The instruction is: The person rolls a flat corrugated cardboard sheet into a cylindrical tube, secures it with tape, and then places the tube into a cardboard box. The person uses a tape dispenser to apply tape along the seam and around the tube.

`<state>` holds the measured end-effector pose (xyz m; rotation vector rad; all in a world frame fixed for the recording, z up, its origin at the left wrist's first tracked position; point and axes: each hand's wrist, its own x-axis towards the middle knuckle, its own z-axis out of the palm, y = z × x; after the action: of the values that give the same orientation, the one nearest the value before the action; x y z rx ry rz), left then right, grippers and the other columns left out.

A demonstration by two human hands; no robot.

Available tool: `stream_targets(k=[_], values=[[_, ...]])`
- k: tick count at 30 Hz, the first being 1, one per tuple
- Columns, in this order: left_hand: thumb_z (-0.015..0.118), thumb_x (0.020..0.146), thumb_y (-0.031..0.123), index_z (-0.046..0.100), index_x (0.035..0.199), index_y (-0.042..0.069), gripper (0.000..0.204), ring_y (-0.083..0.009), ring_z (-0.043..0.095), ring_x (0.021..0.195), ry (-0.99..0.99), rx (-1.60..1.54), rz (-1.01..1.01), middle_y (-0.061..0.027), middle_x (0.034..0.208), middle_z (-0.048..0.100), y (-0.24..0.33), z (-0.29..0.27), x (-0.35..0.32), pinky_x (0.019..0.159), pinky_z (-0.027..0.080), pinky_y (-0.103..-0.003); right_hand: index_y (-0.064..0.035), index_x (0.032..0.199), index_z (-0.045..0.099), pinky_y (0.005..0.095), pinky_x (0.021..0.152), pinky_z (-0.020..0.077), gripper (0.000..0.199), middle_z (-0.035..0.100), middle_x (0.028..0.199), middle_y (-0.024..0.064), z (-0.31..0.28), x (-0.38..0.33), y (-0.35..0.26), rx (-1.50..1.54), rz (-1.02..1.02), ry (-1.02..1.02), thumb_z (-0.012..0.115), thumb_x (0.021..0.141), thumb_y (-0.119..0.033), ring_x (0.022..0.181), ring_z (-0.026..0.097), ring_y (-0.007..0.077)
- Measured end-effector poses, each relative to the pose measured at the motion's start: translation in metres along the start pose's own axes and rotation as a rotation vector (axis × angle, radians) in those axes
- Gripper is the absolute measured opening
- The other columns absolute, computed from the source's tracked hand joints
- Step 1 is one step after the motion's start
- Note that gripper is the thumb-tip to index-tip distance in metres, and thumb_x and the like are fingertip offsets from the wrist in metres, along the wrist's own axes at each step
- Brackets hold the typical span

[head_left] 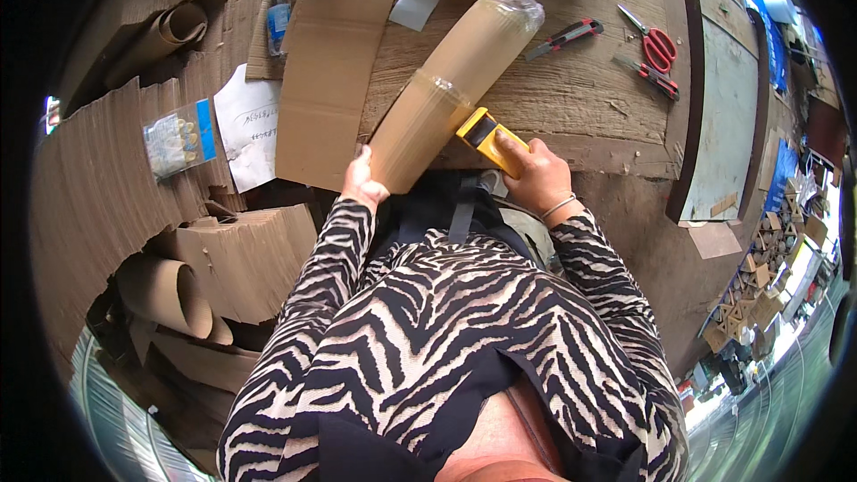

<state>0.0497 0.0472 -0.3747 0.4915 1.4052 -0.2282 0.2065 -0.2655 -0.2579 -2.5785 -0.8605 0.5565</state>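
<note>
My left hand (364, 180) grips the lower end of a rolled cardboard tube (457, 71), which lies slanted over the table's near edge. Clear wrap covers the tube's far end, and a band of clear tape (439, 87) circles its middle. In my right hand (539, 175) is a yellow tape dispenser (490, 138) with a dark part near its front. Its front end is close to the tube's right side by the tape band; whether they touch is hard to tell.
Right of the tube lie a box cutter (571, 37), red-handled scissors (659, 46) and a second cutter (652, 78). A flat cardboard sheet (335, 71) lies left, near a water bottle (278, 18), handwritten paper (250, 129) and a clear bag (178, 141). Cardboard stacks (98, 178) fill the left side.
</note>
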Motion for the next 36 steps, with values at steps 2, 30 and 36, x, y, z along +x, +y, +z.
stream_targets(k=[2, 30, 36], values=[[0.044, 0.107, 0.047, 0.061, 0.122, 0.013, 0.041, -0.0197, 0.064, 0.064, -0.005, -0.121, -0.036, -0.0062, 0.106, 0.071, -0.007, -0.021, 0.004, 0.039, 0.041, -0.030, -0.0329, 0.132, 0.063, 0.0442, 0.063, 0.0561, 0.059, 0.058, 0.087, 0.0112, 0.005, 0.005, -0.003, 0.048, -0.062, 0.047, 0.077, 0.076, -0.022, 0.074, 0.067, 0.0334], [0.090, 0.060, 0.045, 0.023, 0.157, 0.008, 0.123, -0.0361, 0.042, 0.140, 0.318, 1.705, 1.027, -0.0195, 0.154, 0.038, 0.092, 0.086, -0.031, 0.114, 0.039, -0.050, -0.0328, 0.132, 0.062, 0.0455, 0.059, 0.0551, 0.056, 0.059, 0.082, 0.0102, 0.038, 0.062, -0.023, 0.018, -0.190, 0.133, 0.075, 0.078, -0.023, 0.070, 0.066, 0.0338], [0.083, 0.071, 0.040, 0.022, 0.159, 0.006, 0.112, -0.0360, 0.034, 0.147, 0.080, 1.680, 0.986, -0.0209, 0.159, 0.034, 0.191, 0.064, -0.012, 0.121, 0.028, -0.046, -0.0337, 0.132, 0.061, 0.0453, 0.059, 0.0556, 0.055, 0.060, 0.083, 0.0111, 0.052, 0.138, -0.075, 0.101, -0.211, 0.231, 0.074, 0.079, -0.025, 0.069, 0.067, 0.0341]])
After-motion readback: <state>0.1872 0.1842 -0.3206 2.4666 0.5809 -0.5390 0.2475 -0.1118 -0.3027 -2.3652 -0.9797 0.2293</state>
